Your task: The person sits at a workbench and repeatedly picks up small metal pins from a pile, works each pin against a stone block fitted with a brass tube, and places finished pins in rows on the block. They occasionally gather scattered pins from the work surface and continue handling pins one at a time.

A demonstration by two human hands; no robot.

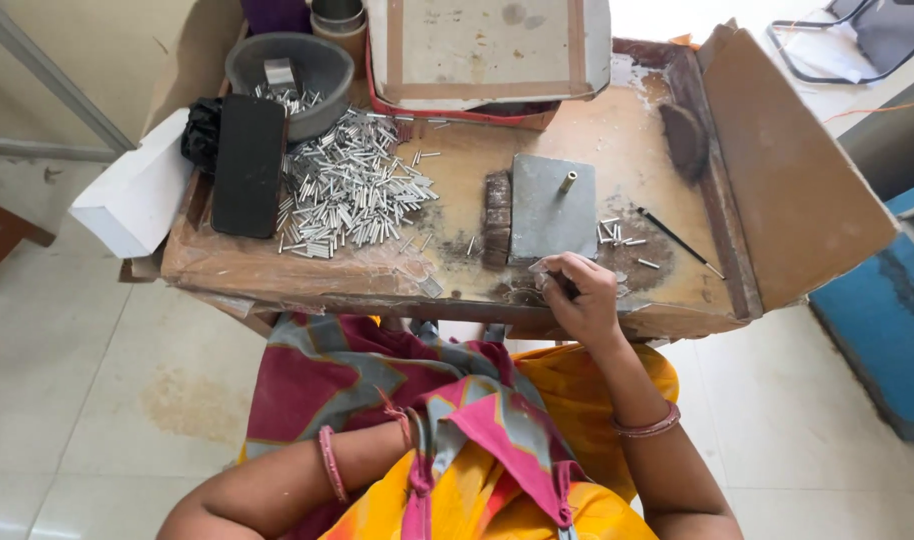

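The right hand [582, 298] pinched a small metal piece beside the grey block [552, 208]; the left hand was hidden (grip untellable). A large pile of tubes [352, 185] remained; few lay finished [617, 235].

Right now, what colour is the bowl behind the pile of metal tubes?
Grey bowl, seen in the head view.

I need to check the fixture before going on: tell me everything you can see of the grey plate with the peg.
The grey plate is a flat, roughly square slab, metal by its look, lying level on the worn wooden bench. A short brass-coloured peg stands upright near its top edge. A dark block abuts its left side. The right hand sits at its near edge, seemingly just touching.
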